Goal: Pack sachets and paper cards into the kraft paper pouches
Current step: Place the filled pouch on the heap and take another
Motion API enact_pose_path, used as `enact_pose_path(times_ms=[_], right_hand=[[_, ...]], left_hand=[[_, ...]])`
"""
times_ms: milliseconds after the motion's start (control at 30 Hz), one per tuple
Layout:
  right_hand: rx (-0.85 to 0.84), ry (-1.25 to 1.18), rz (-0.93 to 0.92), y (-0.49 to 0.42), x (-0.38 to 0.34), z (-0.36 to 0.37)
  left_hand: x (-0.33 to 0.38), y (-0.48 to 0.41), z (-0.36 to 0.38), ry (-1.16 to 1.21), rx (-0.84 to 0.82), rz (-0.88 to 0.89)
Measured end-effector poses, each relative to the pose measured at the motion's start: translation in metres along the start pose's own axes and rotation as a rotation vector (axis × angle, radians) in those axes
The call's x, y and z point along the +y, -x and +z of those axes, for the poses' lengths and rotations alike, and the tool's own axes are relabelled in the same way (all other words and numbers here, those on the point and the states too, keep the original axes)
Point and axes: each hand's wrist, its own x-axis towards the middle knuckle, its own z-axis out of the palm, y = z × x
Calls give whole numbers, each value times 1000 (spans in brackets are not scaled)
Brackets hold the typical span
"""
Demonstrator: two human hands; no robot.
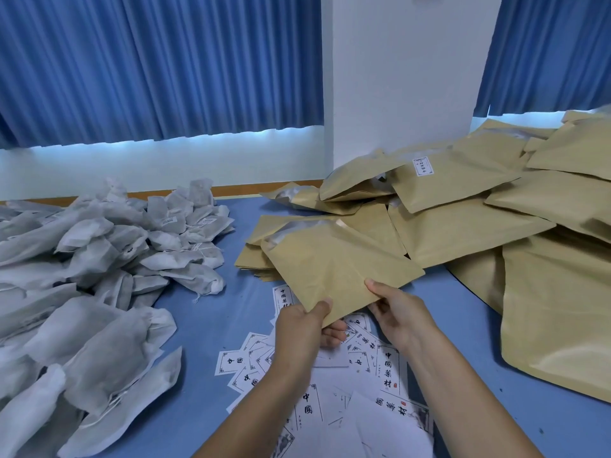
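The person is holding 1 pouch (330, 262) just above the cards (387, 358), right of the sachets (99, 259). The left hand (302, 328) and right hand (401, 314) are each pinching its near edge, thumb on top, probably steadying it for filling. Its mouth is pointing far-left; its long axis seems to be running near-to-far.

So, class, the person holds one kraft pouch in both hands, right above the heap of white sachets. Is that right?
Not quite. The head view shows the left hand and right hand holding one kraft pouch, but above the scattered paper cards. The white sachets are heaped off to the left.
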Motion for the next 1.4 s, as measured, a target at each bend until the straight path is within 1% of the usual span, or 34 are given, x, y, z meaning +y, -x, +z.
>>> enact_pose_path(times_ms=[67,133,233,300,400,467,533,700,833,933,1000,1100,1167,1200,1267,1300,1400], right_hand=[[46,-28,-39,-3,-5,-4],[88,13,-75,-7,-11,-9],[94,24,-72,-12,-12,-13],[96,-1,-62,-13,-11,-13],[147,-81,-112,-16,-14,-17],[186,-59,-133,-17,-17,-19],[194,-57,-134,-17,-16,-20],[206,-162,-138,-16,-19,-21],[255,-113,-125,-20,-23,-26],[229,-148,-116,-21,-22,-25],[143,-131,-92,-18,-22,-24],[11,-5,6,-10,-20,-20],[-24,48,17,-3,-19,-15],[-45,72,10,0,-18,-12],[-95,116,-16,6,-18,-6],[-117,138,-30,10,-19,-3],[-140,186,-139,21,-27,3]], left_hand=[[1,1,-2,28,7,-7],[3,1,-3,48,9,-10],[4,3,-1,36,3,-11],[3,4,1,29,-1,-8],[4,2,-3,40,14,-13],[6,0,-5,46,15,-13],[5,0,-6,39,15,-18],[3,0,-5,34,18,-23],[4,-1,-6,35,17,-23],[1,-3,-5,33,8,-15],[-1,-4,-6,30,37,50],[-4,-9,-11,-46,168,252],[-4,-11,-14,37,197,275],[-5,-12,-16,37,226,292],[-3,-12,-15,-14,312,386],[-2,-10,-13,1,329,432],[9,-5,-5,88,308,542]])
